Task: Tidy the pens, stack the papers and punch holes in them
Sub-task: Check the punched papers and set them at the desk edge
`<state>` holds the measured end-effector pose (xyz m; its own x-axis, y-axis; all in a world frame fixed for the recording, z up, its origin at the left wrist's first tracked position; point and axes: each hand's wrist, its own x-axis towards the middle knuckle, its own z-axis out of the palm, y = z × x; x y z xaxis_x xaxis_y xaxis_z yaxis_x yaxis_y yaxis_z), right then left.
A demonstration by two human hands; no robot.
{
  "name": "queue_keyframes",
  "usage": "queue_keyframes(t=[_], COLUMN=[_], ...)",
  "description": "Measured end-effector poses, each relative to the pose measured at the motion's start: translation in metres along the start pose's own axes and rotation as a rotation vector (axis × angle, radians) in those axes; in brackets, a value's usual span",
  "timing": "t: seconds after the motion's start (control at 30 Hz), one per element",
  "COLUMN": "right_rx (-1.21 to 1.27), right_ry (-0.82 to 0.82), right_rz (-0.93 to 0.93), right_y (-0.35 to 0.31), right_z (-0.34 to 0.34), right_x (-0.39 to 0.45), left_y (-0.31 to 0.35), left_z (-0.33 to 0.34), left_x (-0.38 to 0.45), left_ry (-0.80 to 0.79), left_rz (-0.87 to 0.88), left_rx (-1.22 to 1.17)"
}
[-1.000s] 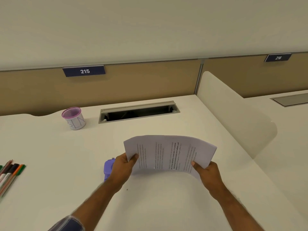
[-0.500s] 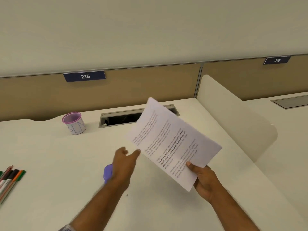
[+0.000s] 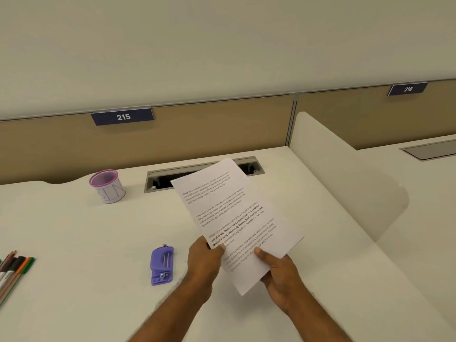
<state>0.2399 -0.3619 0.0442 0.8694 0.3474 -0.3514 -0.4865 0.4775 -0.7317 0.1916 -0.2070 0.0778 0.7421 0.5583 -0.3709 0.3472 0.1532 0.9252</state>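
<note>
Both hands, the left hand (image 3: 206, 261) and right hand (image 3: 278, 275), have a grip pinching the printed papers (image 3: 237, 218) above the table (image 3: 86, 243), beside the purple hole punch (image 3: 162, 265).

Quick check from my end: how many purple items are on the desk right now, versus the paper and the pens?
Purple items: 2, the hole punch and the pen cup.
Paper stacks: 1, the papers held by left hand and right hand.
Pens: one bunch at the left edge, partly cut off, no sure count.
Total: 3 plus the pens.

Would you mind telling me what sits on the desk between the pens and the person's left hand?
In the head view, only the purple hole punch lies between the pens and the left hand; otherwise bare desk.
</note>
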Motion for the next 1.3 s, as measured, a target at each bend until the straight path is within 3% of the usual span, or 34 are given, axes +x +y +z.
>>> queue_keyframes(t=[0.17, 0.6, 0.77, 0.93, 1.3], right_rx=[0.092, -0.568, -0.561, -0.518, -0.512], right_ry=[0.051, 0.103, 0.129, 0.129, 0.125], right_rz=[-0.022, -0.291, -0.339, -0.342, -0.384], right_y=[-0.03, -0.063, -0.066, -0.075, -0.12], right_z=[-0.015, -0.034, -0.039, -0.05, -0.071], right_x=[0.009, 0.029, 0.04, 0.05, 0.08], left_y=[0.005, 0.019, 0.017, 0.008, 0.027], left_z=[-0.013, -0.011, -0.001, 0.009, 0.062], left_x=[0.008, 0.027, 0.032, 0.037, 0.06], left_ry=[0.0, -0.08, -0.1, -0.244, -0.104], left_rz=[0.011, 0.058, 0.058, 0.041, 0.053], left_rx=[0.05, 0.145, 0.091, 0.136, 0.08])
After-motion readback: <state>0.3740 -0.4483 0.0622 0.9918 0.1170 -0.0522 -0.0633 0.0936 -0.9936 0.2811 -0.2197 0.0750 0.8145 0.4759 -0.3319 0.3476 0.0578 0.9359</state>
